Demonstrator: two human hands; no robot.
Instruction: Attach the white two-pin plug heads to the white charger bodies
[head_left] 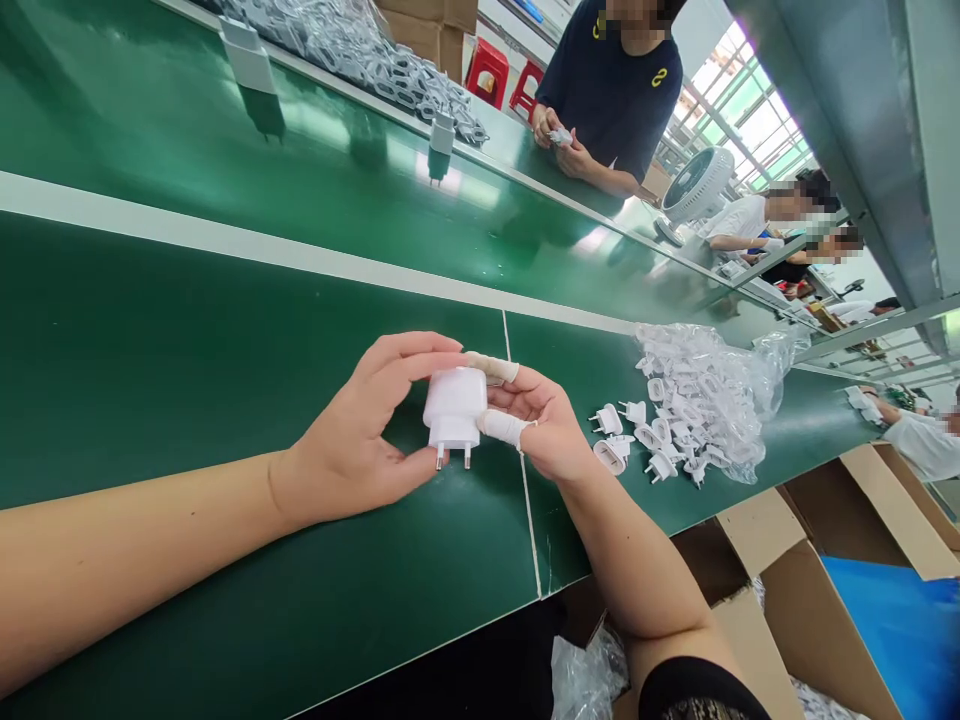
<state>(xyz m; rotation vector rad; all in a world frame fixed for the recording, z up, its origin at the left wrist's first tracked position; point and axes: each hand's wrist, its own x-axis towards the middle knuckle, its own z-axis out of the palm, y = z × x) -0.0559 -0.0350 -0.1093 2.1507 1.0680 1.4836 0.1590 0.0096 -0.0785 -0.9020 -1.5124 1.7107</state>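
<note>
Two hands clamp one white charger (454, 405) between them: left hand (360, 435) grips its near-left side, right hand (544, 430), with taped fingertips (501, 428), its right side. Its long axis is upright, pins down. Plug pieces (626, 440) and their bag (712, 390) lie right of the charger on the green bench (187, 350). The charger's far face is hidden.

no words or numbers readable anywhere here. the one mark on show is a yellow loop emblem (658, 77) on the sleeve of the dark shirt (615, 95) across the belt (225, 150); a second yellow mark (600, 25) near its collar is too partial to make out.
</note>
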